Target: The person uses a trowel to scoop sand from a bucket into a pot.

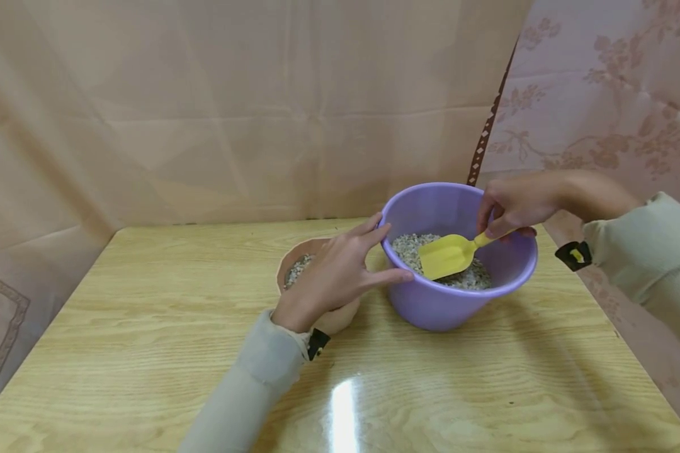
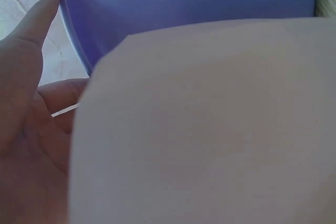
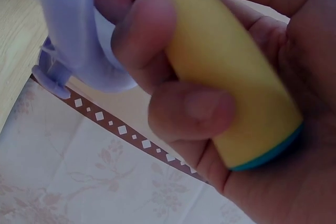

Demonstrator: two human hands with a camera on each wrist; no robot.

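From here, I'd worry most about the bucket (image 1: 430, 308) on the tabletop (image 1: 175, 327): a hard push from the yellow scoop (image 1: 447, 257) could tip it, since the left hand (image 1: 340, 264) only steadies its rim, fingers spread rather than clenched. Lifting the scoop heaped or tilted might scatter grit. The right hand's (image 1: 518, 201) fingers grip the handle, the blade inside the purple bucket, against pale grit (image 1: 409, 247). Beside it, partly under the left arm, the peach-coloured pot (image 1: 306, 248) also contains grit.
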